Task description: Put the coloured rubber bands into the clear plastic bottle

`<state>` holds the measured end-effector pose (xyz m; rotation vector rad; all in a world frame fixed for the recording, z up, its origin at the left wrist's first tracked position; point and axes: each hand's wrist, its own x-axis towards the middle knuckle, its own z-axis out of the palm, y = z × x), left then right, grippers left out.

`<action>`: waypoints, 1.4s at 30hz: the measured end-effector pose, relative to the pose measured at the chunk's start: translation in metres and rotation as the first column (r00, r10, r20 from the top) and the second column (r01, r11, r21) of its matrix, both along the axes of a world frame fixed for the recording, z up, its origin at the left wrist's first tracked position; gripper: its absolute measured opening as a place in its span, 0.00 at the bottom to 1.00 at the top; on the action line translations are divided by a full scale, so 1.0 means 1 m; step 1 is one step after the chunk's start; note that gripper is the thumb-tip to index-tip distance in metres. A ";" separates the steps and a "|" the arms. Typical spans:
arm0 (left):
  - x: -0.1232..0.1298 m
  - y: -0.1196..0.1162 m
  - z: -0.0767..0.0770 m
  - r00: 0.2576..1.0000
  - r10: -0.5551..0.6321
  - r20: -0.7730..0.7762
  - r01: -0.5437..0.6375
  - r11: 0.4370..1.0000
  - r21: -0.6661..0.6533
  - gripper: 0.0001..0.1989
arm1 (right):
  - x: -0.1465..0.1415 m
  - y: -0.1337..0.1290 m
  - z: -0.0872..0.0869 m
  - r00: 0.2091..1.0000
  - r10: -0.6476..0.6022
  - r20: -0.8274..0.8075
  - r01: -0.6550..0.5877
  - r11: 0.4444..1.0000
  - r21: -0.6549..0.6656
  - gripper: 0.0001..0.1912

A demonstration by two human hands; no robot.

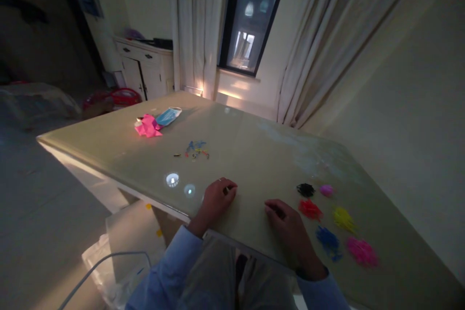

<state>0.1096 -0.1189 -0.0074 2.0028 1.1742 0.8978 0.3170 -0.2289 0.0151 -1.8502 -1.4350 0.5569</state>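
My left hand (219,198) rests near the table's front edge, fingers curled and thumb drawn to the fingertips. A small dark spot shows between them; I cannot make out whether it is an object. My right hand (286,223) is curled too, thumb and forefinger together; anything inside is hidden. Right of it lie small colour-sorted piles of thin, strand-like pieces: black (305,190), red (310,209), blue (328,242), yellow (343,219), bright pink (362,251) and a smaller purple-pink one (326,190). Beyond my left hand is a loose scatter of mixed-colour small pieces (196,148).
Farther left on the glossy table (247,145) lie a crumpled pink item (148,126) and a blue face mask (169,116). A white cabinet (145,65) and curtains (198,24) stand behind. Below the left edge are a plastic bag (103,266) and a grey cable (109,255).
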 end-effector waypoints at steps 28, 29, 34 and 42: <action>0.007 -0.005 -0.002 0.902 0.140 0.409 -0.066 0.980 -0.188 0.11 | -0.126 0.281 0.008 0.626 0.526 0.575 -0.469 0.844 -0.261 0.13; 0.007 -0.004 -0.002 0.903 0.138 0.406 -0.062 0.979 -0.194 0.11 | -0.126 0.280 0.008 0.620 0.527 0.582 -0.466 0.843 -0.268 0.12; 0.006 -0.003 -0.004 0.922 0.120 0.369 -0.053 0.981 -0.184 0.11 | -0.126 0.272 0.005 0.606 0.531 0.592 -0.443 0.844 -0.304 0.11; 0.005 -0.001 -0.004 0.908 0.142 0.395 -0.065 0.977 -0.202 0.10 | -0.115 0.251 0.008 0.767 0.421 0.483 -0.375 0.906 -0.195 0.11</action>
